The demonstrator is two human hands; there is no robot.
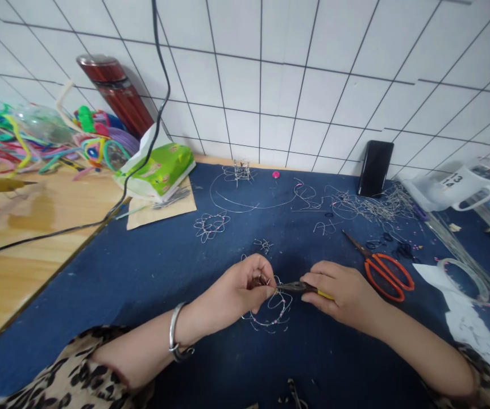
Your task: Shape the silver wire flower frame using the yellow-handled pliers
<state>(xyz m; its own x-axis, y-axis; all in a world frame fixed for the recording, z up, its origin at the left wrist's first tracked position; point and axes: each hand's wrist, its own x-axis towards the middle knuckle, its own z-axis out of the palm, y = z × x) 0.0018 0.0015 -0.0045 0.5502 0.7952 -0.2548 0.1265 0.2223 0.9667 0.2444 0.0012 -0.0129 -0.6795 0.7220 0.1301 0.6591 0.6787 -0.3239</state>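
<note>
My left hand point(245, 289) pinches a beaded wire ring point(285, 315) with looped wire petals, holding it just above the blue mat point(163, 295). In my right hand point(343, 289) is a pair of pliers point(294, 287) with yellow handles, mostly covered by the fingers. The pliers' jaws point left and meet the wire at my left fingertips. Exactly what the jaws grip is too small to make out. A little beyond lies a small twisted wire piece point(264, 245). Farther left rests a flower-shaped wire ring point(211, 226).
Orange-handled scissors point(387, 275) lie right of my right hand, near a tangled wire heap point(368, 204). A phone point(376, 168) leans on the tiled wall. At left are a tissue pack point(163, 167), a red thermos point(119, 94) and a black cable point(132, 176). A white mug point(469, 184) stands at right.
</note>
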